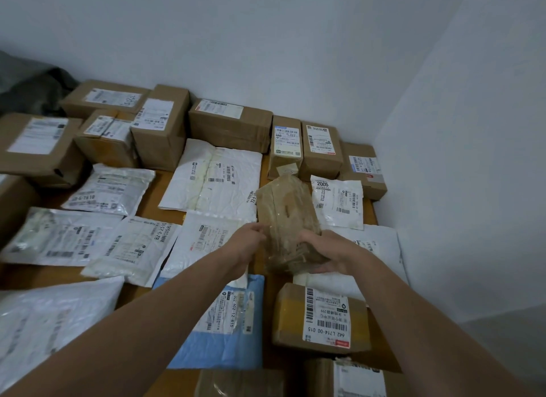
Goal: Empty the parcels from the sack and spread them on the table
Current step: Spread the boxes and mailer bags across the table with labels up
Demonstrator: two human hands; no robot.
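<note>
A brown tape-wrapped parcel [286, 216] stands tilted above the wooden table [153, 201], right of centre. My right hand [328, 255] grips its near lower end, fingers curled round the corner. At the parcel's left edge, my left hand [246, 243] touches it with the fingertips; how far its fingers curl is unclear. Around it lie several white mailer bags [212, 178] and a blue mailer [224, 323]. A dark grey sack [29, 86] lies crumpled at the far left against the wall.
Cardboard boxes [230, 125] line the back of the table against the wall. A labelled box [322, 317] sits near my right forearm, with more boxes at the near edge. White walls close in behind and to the right.
</note>
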